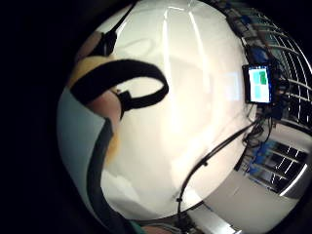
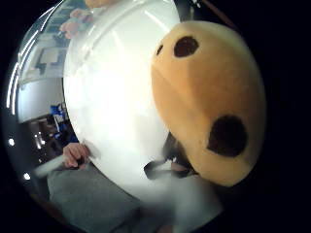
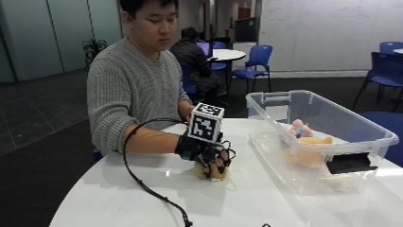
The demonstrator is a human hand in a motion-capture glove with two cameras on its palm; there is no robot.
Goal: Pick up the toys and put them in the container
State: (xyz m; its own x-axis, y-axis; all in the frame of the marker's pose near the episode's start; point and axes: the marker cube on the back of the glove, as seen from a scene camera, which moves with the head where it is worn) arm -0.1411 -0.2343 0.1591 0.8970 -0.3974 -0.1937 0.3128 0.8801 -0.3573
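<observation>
The round white table (image 3: pixel 126 189) bears a clear container (image 3: pixel 378 137); a tan plush toy (image 3: pixel 211 172).

Tan plush toy (image 3: pixel 211 171) w/ dark brown spots sits on the white round table (image 3: pixel 113 189), near its middle, toward the side where the person sits, well short of the front edge. Gloved right hand (image 3: pixel 205 152) covers it from above, fingers curled round it; only its lower part shows under the hand. In thumb-side palm view the toy (image 2: pixel 209 97) fills much of the frame: rounded tan body, two dark oval spots. Clear plastic container (image 3: pixel 378 137) stands open on the table's far-right part, long axis running away from the front edge. Inside: a pink plush (image 3: pixel 300 128) and an orange-tan plush (image 3: pixel 305 151), touching, near the container's front end.
</observation>
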